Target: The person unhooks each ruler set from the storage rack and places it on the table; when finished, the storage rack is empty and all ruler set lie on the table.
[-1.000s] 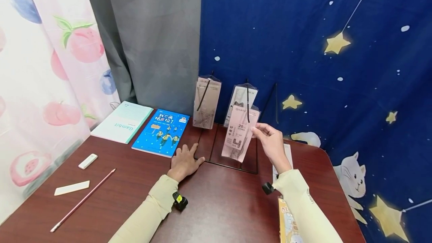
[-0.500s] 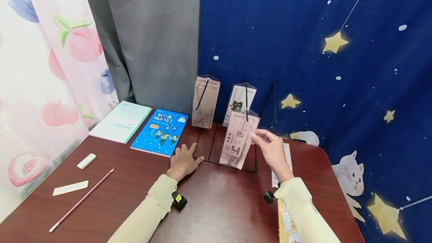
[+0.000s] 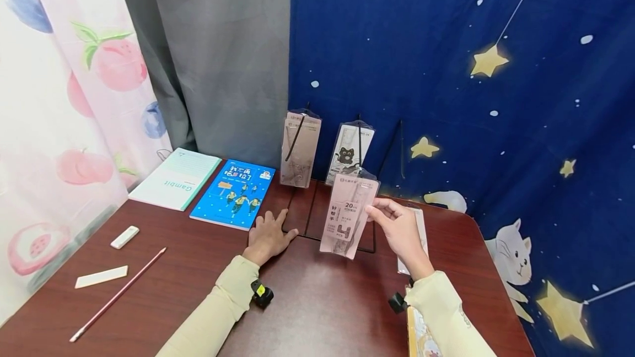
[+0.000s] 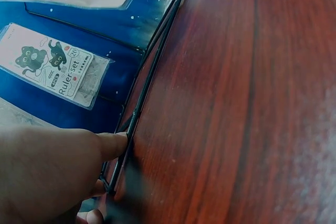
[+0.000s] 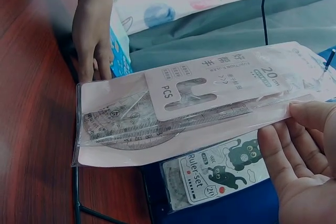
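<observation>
Right hand (image 3: pixel 399 230): pinches pink ruler packet (image 3: pixel 347 215) upright, clear of the rack.
Left hand (image 3: pixel 268 237): fingers flat on desk (image 3: pixel 317 296), touching wire rack (image 3: pixel 337 241).

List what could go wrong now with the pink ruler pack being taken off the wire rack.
1. The right hand pinches the pink ruler pack only by one edge near its top, so the slippery sleeve might swing or slip out.
2. The wire rack is light; the left hand holds only its base, so a snag on a hook may tip it.
3. The cat ruler pack hanging right behind could be knocked off.
</observation>
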